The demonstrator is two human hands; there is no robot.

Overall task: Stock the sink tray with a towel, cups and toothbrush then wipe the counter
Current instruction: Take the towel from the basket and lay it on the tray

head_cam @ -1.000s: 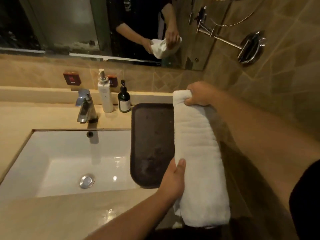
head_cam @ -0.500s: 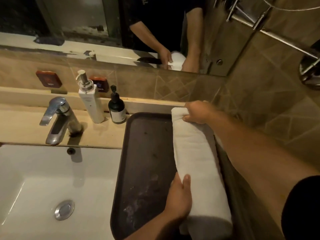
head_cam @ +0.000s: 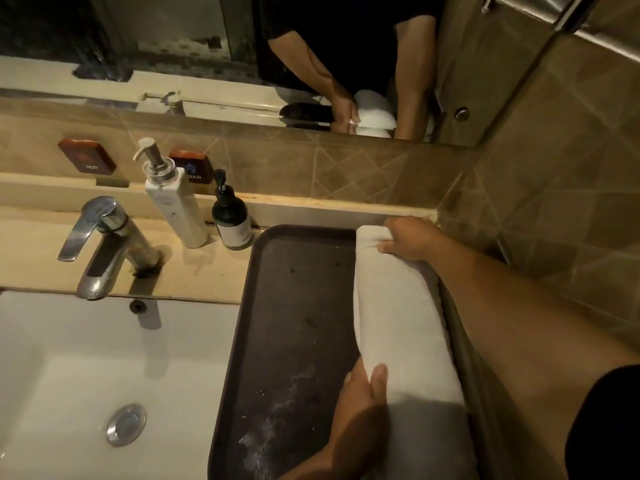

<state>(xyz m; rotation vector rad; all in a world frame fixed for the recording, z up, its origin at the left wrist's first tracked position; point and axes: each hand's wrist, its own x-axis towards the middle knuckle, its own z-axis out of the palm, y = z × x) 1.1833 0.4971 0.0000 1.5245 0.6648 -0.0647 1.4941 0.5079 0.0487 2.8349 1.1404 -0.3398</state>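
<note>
The white towel [head_cam: 398, 317] is rolled up long and lies along the right edge of the dark tray [head_cam: 294, 306], from the far right corner down toward the near edge. The right hand [head_cam: 410, 239] pinches the far end, with its fingers closed on the cloth. The left hand [head_cam: 363, 403] holds the near end, thumb on top and fingers curled around the side. The tray sits on the worktop just right of the sink [head_cam: 104, 358]. Two pump bottles [head_cam: 204, 209] stand near its far left corner, close to the tap [head_cam: 104, 244]. I think the towel is being set down now. To do it well, keep the roll tight, push it snug against the right rim, and let go gently with both hands. The rest of the tray has room for cups and a toothbrush.
</note>
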